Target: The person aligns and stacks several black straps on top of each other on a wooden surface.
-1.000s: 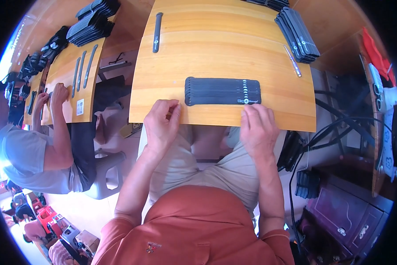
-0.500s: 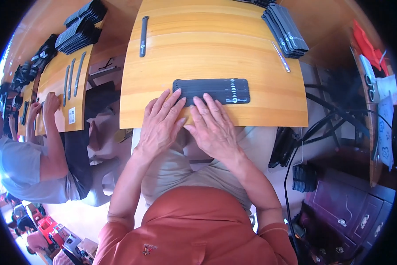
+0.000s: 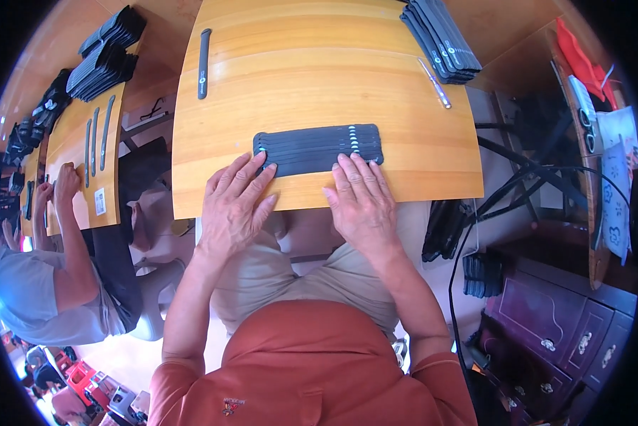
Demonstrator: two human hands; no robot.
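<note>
Several black straps (image 3: 310,147) with rounded ends lie side by side in a flat, overlapping row near the front edge of the wooden table (image 3: 283,85). Small white marks line up near their right end. My left hand (image 3: 232,206) lies with its fingertips on the row's lower left corner, thumb stretched out. At the lower right part my right hand (image 3: 365,204) rests its fingertips on the nearest strap, fingers extended. Neither hand grips anything. A single black strap (image 3: 203,65) lies apart at the table's far left.
A stack of black straps (image 3: 441,44) stands at the far right, with a pen (image 3: 435,84) beside it. To the left, a co-worker (image 3: 42,277) sits at another table holding strap piles (image 3: 102,67). Scissors (image 3: 586,128) lie on a side shelf; a dark cabinet (image 3: 546,319) stands lower right.
My right hand has slid rightward along the row, from its middle to its right end, away from my left hand. My left hand stays at the left end. The whole view has shifted slightly.
</note>
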